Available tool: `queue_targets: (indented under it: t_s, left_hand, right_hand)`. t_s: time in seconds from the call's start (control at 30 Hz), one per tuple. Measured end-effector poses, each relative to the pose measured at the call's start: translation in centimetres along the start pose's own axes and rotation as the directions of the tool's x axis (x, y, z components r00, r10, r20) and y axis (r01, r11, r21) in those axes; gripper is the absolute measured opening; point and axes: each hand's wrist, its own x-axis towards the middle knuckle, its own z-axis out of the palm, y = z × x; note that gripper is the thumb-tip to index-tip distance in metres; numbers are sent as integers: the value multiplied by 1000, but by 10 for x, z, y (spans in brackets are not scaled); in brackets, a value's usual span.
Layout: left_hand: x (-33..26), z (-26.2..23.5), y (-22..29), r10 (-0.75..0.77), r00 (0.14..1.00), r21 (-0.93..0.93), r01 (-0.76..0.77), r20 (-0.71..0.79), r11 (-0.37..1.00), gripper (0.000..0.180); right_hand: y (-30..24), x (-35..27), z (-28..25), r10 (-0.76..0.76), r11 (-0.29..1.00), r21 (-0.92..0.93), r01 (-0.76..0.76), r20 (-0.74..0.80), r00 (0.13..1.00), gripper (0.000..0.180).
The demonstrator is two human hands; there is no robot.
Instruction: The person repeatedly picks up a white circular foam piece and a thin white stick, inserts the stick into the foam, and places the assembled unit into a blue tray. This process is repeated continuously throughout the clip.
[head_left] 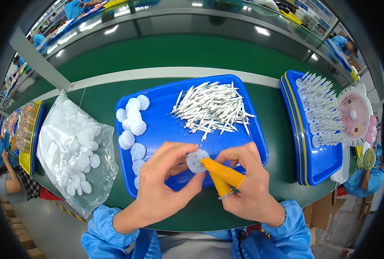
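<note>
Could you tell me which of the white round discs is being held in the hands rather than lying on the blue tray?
The white disc pinched between both hands' fingertips; the other discs lie loose along the blue tray's left side.

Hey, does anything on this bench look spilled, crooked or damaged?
Nothing stands out. The white sticks lie in a loose heap and the white discs in a loose cluster, all inside the blue tray. Both hands hold one disc.

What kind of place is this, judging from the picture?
Probably a factory assembly line: a long green workbench, blue trays sorting white discs and white sticks, and other workers in blue coats at neighbouring stations.
</note>
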Motion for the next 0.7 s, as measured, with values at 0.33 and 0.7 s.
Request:
queue_targets:
  t_s: [0.33,0.7]
  left_hand:
    - [1,2,0,7,1000,12,-7,-11,1000,52]
    - [1,2,1,-6,1000,37,5,14,999,54]
  right_hand:
    - [-1,-2,3,35,999,36,-35,-12,999,57]
    - [-3,-6,0,42,998,51,-41,-12,999,54]
